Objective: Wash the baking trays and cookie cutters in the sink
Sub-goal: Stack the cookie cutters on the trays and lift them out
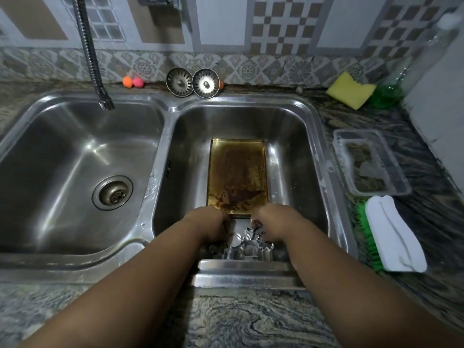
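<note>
Two hands point(204, 222) point(277, 222) among several cookie cutters point(248, 244); one baking tray point(237, 177).

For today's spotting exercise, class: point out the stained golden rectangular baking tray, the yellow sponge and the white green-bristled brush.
Stained golden rectangular baking tray point(237, 174): head view, stained floor.
Yellow sponge point(350, 90): head view, top face.
White green-bristled brush point(394, 234): head view, white back.

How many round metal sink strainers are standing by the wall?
2 round metal sink strainers: the left one and the right one, side by side behind the steel sink. None look hidden.
</note>
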